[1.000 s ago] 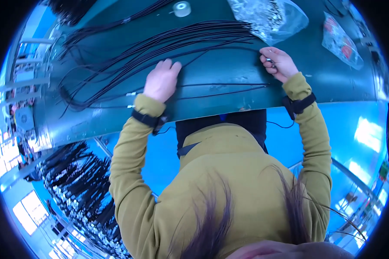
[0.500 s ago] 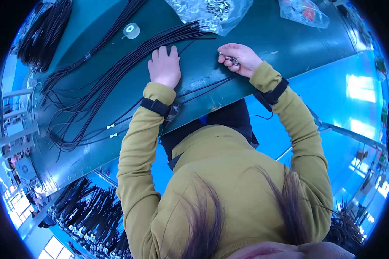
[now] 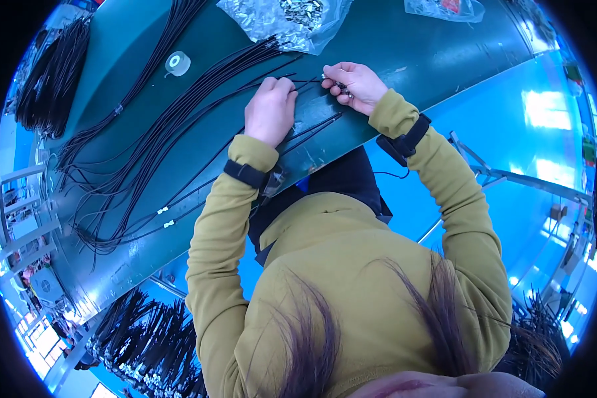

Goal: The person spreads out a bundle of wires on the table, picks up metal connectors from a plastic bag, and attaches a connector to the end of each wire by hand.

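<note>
My left hand (image 3: 270, 111) is closed over the table, with a black cable (image 3: 305, 81) pinched in its fingertips. The cable's end points across at my right hand (image 3: 357, 87). That hand is curled around a few small shiny metal fittings (image 3: 340, 87), and one shows between thumb and forefinger. Left of my hands, a loose bundle of black cables (image 3: 172, 116) spreads over the green tabletop (image 3: 404, 76). Two more cable ends (image 3: 318, 126) lie near the front edge, beneath my hands.
An open plastic bag of metal fittings (image 3: 298, 16) lies at the back, and a second clear bag (image 3: 444, 8) is farther right. A tape roll (image 3: 178, 63) sits between cable bundles. Thick black cables (image 3: 53, 79) lie far left; more cables (image 3: 146, 338) hang below the table.
My left hand has moved right in the view and now has a cable pinched, lifted out toward the right hand. The right hand keeps its metal fittings. The whole view has shifted slightly.
</note>
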Action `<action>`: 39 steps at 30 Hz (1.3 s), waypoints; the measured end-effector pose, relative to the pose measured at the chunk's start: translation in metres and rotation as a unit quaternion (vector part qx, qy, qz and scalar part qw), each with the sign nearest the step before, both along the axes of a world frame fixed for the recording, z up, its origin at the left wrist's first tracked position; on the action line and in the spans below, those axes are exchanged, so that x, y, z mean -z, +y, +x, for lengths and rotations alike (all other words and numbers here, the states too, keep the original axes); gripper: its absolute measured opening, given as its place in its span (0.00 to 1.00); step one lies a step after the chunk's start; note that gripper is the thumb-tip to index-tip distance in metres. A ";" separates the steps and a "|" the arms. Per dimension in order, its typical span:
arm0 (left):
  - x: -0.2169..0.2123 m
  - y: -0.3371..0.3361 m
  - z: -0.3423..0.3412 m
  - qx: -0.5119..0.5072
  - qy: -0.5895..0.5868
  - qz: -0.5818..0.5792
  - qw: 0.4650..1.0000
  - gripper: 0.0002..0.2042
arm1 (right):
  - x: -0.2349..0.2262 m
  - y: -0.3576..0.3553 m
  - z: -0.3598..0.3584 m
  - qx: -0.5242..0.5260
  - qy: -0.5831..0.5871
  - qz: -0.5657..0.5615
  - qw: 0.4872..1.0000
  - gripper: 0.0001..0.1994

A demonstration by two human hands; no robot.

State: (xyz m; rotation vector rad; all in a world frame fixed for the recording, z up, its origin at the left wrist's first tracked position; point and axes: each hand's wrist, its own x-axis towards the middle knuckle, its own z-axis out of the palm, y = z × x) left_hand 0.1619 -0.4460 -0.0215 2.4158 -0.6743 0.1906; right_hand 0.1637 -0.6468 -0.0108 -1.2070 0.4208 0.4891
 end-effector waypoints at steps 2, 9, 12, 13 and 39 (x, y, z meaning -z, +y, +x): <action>-0.003 0.002 -0.003 0.005 0.001 -0.034 0.999 0.04 | 0.000 0.000 0.000 0.006 -0.005 -0.022 1.000 0.10; -0.002 0.001 -0.007 0.002 -0.018 -0.048 0.999 0.04 | 0.001 0.005 -0.003 -0.027 -0.030 -0.024 0.999 0.09; -0.003 0.001 -0.009 -0.018 -0.022 -0.031 0.999 0.04 | -0.005 0.011 -0.006 -0.044 -0.060 -0.092 0.993 0.10; -0.003 0.001 -0.010 -0.020 -0.028 -0.039 0.999 0.04 | -0.008 0.014 -0.007 -0.053 -0.080 -0.142 0.985 0.10; -0.013 -0.003 -0.015 0.020 0.008 -0.168 0.986 0.05 | -0.005 0.004 -0.015 -0.116 -0.042 0.128 0.984 0.13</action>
